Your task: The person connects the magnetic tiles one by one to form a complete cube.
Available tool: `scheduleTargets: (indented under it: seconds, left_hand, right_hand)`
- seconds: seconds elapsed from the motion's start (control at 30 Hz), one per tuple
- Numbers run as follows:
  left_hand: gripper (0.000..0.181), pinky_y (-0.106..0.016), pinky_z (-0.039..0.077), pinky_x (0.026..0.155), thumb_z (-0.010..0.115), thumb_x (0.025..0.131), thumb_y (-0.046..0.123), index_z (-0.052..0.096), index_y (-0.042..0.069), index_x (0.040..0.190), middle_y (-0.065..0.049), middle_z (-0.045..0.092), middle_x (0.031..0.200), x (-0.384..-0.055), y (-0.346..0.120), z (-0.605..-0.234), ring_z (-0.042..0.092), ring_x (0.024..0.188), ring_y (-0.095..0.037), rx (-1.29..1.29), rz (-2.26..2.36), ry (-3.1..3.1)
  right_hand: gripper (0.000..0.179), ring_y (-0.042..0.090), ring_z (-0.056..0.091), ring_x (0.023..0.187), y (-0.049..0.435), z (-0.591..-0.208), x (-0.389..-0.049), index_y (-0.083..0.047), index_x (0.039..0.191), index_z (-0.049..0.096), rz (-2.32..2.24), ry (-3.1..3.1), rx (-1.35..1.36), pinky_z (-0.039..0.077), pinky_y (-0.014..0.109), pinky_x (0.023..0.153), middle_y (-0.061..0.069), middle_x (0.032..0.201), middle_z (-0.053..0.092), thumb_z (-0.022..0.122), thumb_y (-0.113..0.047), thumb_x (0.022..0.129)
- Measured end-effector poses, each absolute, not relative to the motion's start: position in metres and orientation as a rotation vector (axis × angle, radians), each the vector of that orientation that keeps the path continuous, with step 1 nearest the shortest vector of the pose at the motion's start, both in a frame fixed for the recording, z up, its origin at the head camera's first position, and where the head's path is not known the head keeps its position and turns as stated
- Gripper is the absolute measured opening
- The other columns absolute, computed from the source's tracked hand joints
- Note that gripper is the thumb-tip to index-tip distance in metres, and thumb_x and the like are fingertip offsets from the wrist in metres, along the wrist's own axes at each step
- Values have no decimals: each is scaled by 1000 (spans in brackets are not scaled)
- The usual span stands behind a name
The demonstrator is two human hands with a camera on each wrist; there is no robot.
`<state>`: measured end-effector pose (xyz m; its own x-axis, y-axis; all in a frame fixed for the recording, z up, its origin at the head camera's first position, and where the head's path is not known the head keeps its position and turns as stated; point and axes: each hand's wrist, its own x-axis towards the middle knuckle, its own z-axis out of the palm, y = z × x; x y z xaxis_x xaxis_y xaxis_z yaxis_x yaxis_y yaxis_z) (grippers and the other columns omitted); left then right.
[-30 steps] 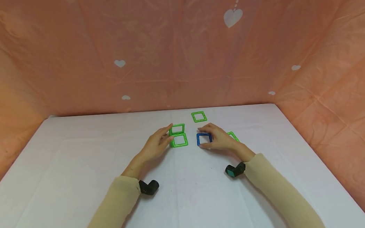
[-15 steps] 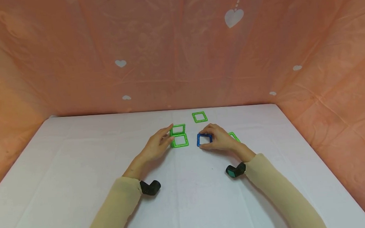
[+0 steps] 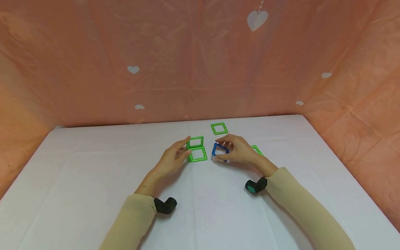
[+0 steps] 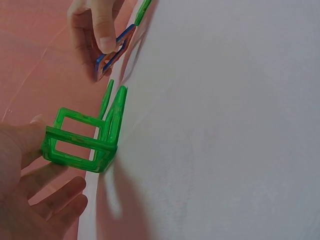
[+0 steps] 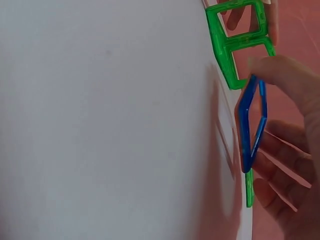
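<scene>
Several green square magnetic tiles (image 3: 197, 147) are joined into a corner-shaped piece on the table, some upright and some flat. My left hand (image 3: 169, 159) holds this piece at its left side, thumb at the near end and a finger at the far end. To the right, my right hand (image 3: 241, 149) pinches a blue square magnetic tile (image 5: 244, 132) between thumb and fingers. This tile is tilted and off the cloth, with its shadow below, and a gap separates it from the green piece. In the left wrist view the blue tile (image 4: 125, 34) appears beyond the green tiles.
A loose green tile (image 3: 219, 133) lies flat farther back. Another green tile (image 3: 257, 149) lies partly hidden behind my right hand. White cloth (image 3: 212, 216) covers the table, and an orange curtain (image 3: 167, 46) hangs at the back and sides.
My right hand has lifted and tilted the blue tile, shifting it slightly left towards the green piece. The left hand and the green tiles have stayed in place.
</scene>
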<state>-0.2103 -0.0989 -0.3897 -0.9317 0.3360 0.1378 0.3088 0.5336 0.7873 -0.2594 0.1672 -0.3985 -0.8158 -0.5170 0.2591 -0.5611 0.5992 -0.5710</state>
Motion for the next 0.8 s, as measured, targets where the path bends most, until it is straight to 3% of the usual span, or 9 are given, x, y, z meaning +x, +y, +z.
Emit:
scheduleTargets:
  seconds: [0.23,0.5,0.8]
  left_hand:
    - [53,-48,42,103,52,99,15,34,4,148,-24,42,145,-211,-98,-390,49,126,-39,569,1396,2718]
    - [53,-48,41,105,52,99,15,34,5,148,-24,41,146,-211,-99,-390,48,127,-40,550,1398,2714]
    - [53,-48,42,104,52,99,14,35,2,147,-24,43,144,-213,-98,-392,50,125,-40,569,1406,2721]
  right_hand:
    - [54,21,62,89,160,-395,-260,-4,119,66,1031,-2735,970,51,34,79,8,101,69,83,-27,72]
    - [57,24,63,100,154,-392,-262,-2,125,62,1089,-2714,1020,51,41,81,11,116,66,80,-23,75]
    - [58,26,63,105,151,-391,-262,-2,127,60,1157,-2696,1051,51,44,82,11,118,65,78,-18,75]
